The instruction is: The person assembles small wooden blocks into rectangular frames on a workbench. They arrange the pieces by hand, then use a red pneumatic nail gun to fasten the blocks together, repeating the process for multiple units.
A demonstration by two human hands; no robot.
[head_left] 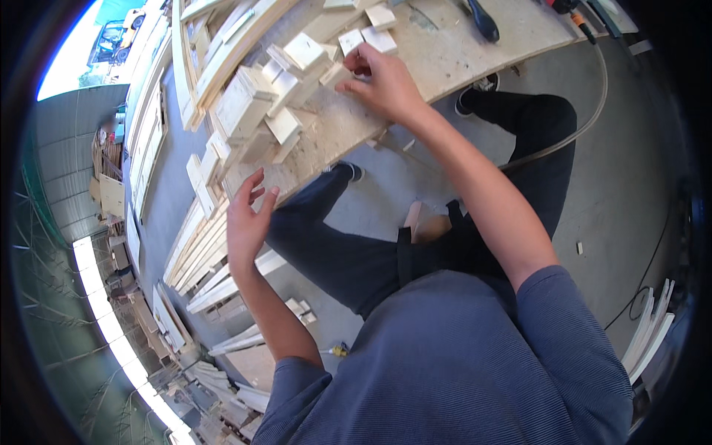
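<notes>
My right hand [382,81] reaches over the workbench [326,144], thumb and bent fingers around the end of a small pale wooden block [335,75]. That block lies at the right side of a pile of similar blocks. My left hand [251,215] is empty, its fingers apart, just off the bench's near left edge. Closest to it are narrow wooden pieces [199,182] and a small block [284,126]. A larger stacked block [243,102] stands in the pile between my hands. Two loose blocks [380,40] lie beyond my right hand.
A dark-handled tool [483,21] lies on the far right of the bench, near a red tool with a hose [604,89] hanging over the edge. Long wooden frames [185,67] stand at the left. Stacked timber strips [196,248] lie below the bench's left end.
</notes>
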